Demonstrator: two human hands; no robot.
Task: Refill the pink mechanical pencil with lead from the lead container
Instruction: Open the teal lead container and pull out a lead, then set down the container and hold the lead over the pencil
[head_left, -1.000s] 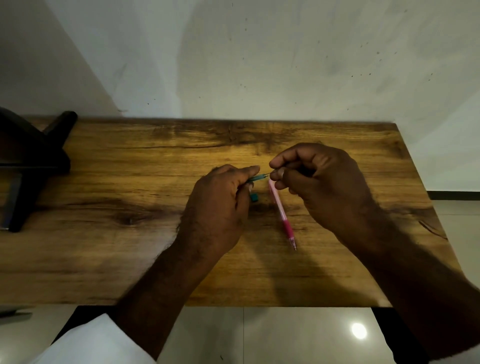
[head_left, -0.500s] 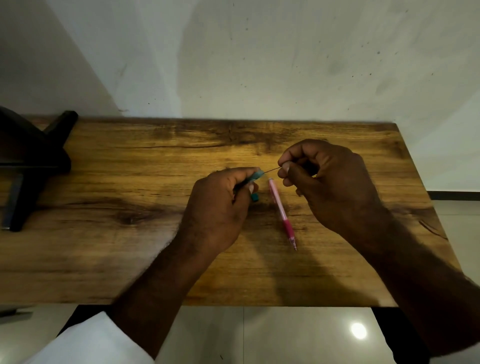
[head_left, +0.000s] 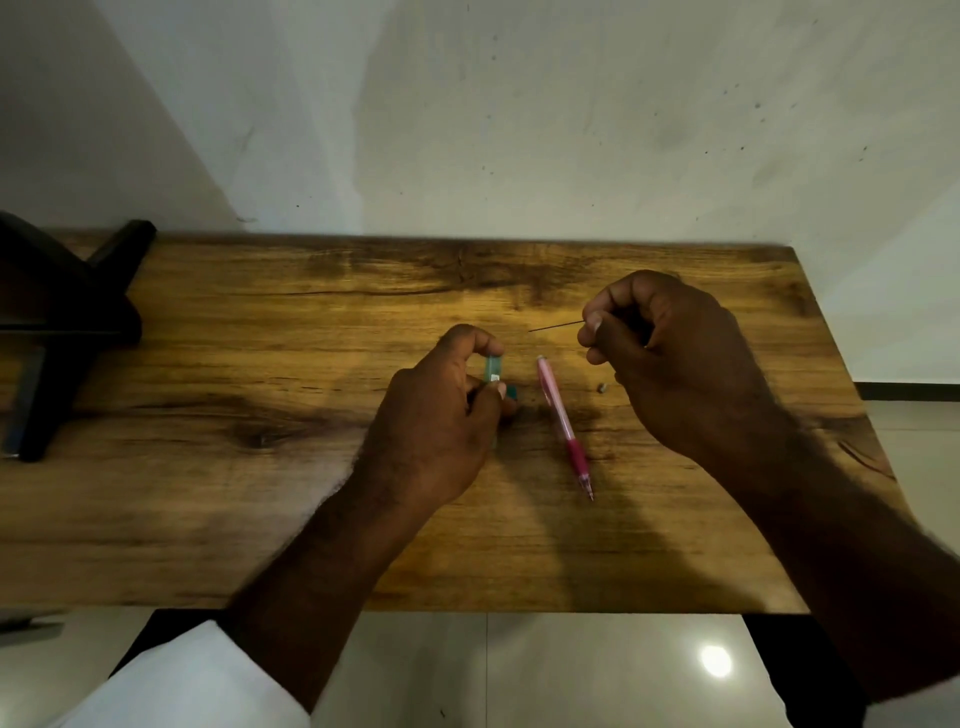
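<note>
The pink mechanical pencil (head_left: 562, 422) lies on the wooden table (head_left: 260, 493), tip pointing toward me, between my two hands. My left hand (head_left: 441, 415) holds the small teal lead container (head_left: 493, 368) between thumb and forefinger, just left of the pencil's top end. A teal cap (head_left: 511, 392) sits on the table beside that hand. My right hand (head_left: 675, 358) pinches a thin dark lead (head_left: 556, 326), which sticks out leftward above the pencil and is clear of the container. A tiny grey piece (head_left: 602, 387) lies on the table right of the pencil.
A black stand or frame (head_left: 62, 322) occupies the table's far left. The wall runs along the table's back edge. Tiled floor (head_left: 519, 670) shows below the near edge.
My right hand has drawn the lead fully out of the container and moved right and up. My left hand has turned the container more upright and lowered it.
</note>
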